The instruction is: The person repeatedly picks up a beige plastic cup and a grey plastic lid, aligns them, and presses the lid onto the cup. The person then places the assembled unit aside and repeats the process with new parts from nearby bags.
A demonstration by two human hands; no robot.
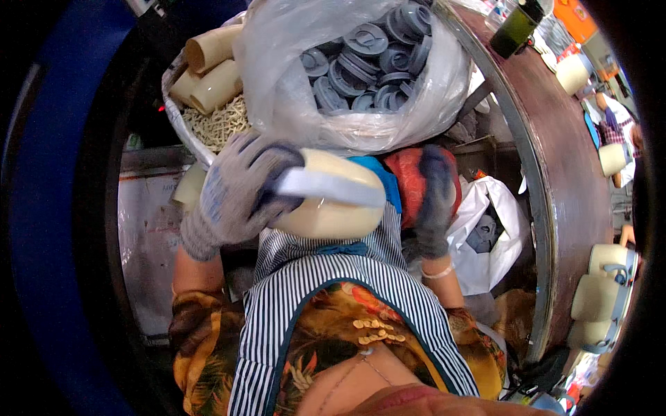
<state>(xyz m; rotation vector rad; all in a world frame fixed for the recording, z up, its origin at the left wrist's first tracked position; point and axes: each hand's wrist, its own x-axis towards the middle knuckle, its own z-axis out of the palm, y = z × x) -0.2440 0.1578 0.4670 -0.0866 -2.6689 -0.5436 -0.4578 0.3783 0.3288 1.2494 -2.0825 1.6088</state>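
A cream plastic jug [347, 178] lies tilted above my lap, a pale grey handle or band running along it and smeared by motion. My left hand [243, 187], in a grey knit glove with a dark palm, is closed on the jug's left end at the grey part. My right hand [436, 201], in a dark-coated glove, is edge-on against a red rounded bundle [406, 182] at my right thigh. Its fingers are blurred, and whether they grip the red bundle cannot be made out. Blue cloth [381, 177] shows between the jug and the bundle.
Ahead stands a clear plastic bag [277, 90] of grey round lids [366, 40]. Left of it, a sack holds cream cylinders [216, 87] and small pale pieces [218, 125]. A white bag [510, 239] with grey parts lies right. The brown bench [555, 173] carries jugs [593, 298].
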